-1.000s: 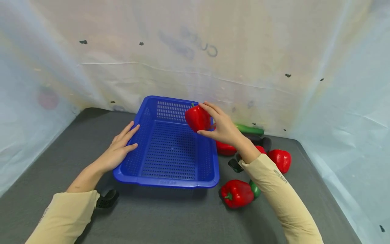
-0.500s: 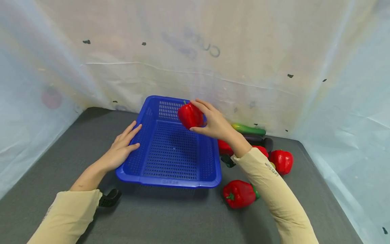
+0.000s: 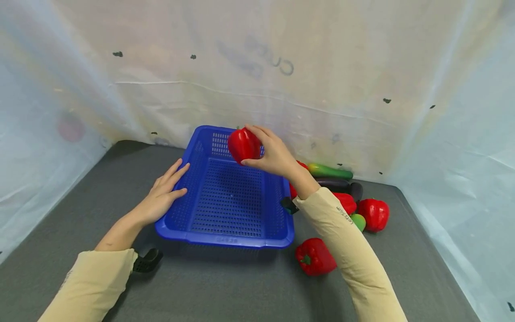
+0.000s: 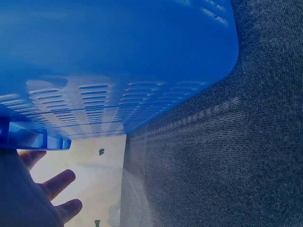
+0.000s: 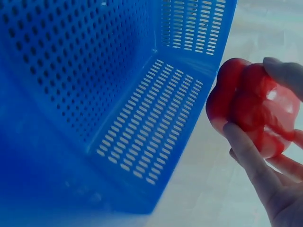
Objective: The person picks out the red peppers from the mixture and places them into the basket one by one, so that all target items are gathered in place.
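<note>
close to you on the grey, cloth-textured bench (image 3: 241, 290) lies a glossy red bell pepper (image 3: 315, 257), partly covered by your right sleeve (image 3: 354, 259). your left hand (image 3: 158, 199), fingers extended and unclenched, rests on the left rim of the blue plastic basket (image 3: 225, 240); only the left wrist view shows you that side's slotted outer wall. your right hand (image 3: 277, 154) grasps a second red bell pepper (image 3: 242, 145) between thumb and fingers, near the basket's far rim. the head view shows its green stem, the right wrist view its shiny, lobed end. beyond your right wrist sit a smooth, dark eggplant (image 3: 332, 184) and a long green vegetable (image 3: 331, 171), before wrinkled, translucent sheeting (image 3: 342, 67).
</note>
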Tool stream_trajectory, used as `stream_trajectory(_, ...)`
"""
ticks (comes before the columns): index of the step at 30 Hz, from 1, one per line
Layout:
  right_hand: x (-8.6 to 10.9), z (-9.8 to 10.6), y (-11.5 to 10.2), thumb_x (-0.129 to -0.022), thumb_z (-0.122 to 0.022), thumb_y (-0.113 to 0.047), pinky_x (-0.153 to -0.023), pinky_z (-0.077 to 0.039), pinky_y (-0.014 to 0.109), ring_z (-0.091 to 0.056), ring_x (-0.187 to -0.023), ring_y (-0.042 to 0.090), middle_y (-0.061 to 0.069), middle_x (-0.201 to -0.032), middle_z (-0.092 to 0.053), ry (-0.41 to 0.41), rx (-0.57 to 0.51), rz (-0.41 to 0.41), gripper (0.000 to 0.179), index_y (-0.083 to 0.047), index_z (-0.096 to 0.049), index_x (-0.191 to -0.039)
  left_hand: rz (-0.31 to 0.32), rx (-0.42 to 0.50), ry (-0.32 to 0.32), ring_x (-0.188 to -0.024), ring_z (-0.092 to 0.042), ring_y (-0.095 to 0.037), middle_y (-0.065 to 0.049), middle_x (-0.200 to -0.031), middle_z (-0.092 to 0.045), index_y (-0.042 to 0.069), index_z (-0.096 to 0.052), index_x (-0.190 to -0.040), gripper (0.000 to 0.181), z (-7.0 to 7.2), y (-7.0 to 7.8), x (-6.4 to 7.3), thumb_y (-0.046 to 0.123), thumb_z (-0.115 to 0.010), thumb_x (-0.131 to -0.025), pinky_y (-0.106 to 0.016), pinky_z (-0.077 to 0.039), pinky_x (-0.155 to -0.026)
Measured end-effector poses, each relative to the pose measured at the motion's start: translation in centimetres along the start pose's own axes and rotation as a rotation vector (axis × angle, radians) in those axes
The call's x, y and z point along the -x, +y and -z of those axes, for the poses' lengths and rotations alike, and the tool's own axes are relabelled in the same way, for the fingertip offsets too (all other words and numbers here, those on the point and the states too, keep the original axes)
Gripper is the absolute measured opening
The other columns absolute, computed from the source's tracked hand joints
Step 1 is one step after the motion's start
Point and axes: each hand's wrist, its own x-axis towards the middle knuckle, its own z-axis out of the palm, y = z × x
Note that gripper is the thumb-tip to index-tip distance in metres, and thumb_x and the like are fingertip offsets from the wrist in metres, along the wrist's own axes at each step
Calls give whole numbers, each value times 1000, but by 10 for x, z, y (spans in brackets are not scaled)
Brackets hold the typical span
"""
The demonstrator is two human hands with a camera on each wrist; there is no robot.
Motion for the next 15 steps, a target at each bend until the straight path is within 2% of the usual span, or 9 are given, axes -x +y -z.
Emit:
stream_trajectory(8, -16, -22, 7, -79, -78, -28, -102, -45, 44, -46, -129, 27, 9, -147, -41, 36, -50, -97, 84, -15, -34, -149, -4, 10, 4, -141, 3, -50, -12, -162, 8, 6, -12, -154, 64, -1, 2, 0, 15, -43, -99, -74, -1, -102)
stream_trajectory(15, -26, -38, 9, -80, -76, -29, -97, -49, 45, -44, -129, 29, 10, -147, -41, 63, -122, -186, 84, -14, -32, -150, 7, 27, 1, -142, 5, -49, -11, -162, 9, 7, -11, -154, 63, -1, 3, 2, 15, -42, -100, -74, -1, -102)
